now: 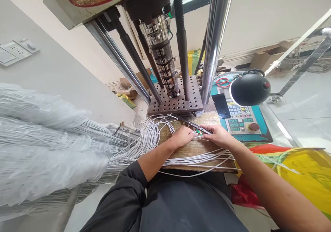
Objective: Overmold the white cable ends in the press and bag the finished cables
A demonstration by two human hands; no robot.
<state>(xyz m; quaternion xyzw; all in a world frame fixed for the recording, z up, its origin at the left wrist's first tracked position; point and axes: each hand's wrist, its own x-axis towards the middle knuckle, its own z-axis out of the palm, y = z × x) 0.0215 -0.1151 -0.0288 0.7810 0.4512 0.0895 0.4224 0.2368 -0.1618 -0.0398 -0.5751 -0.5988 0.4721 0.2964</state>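
My left hand and my right hand meet over a brown wooden board in front of a press machine. Both hands are closed in a pinch around the ends of white cables and a small green piece between their fingertips. The cables run under my forearms across the board and loop off to the left. A thin dark metal tool lies on the board just beyond my fingers.
A perforated steel plate with chrome columns stands right behind the board. A big bundle of white cables fills the left. A black lamp head, a control panel and a yellow bag are at right.
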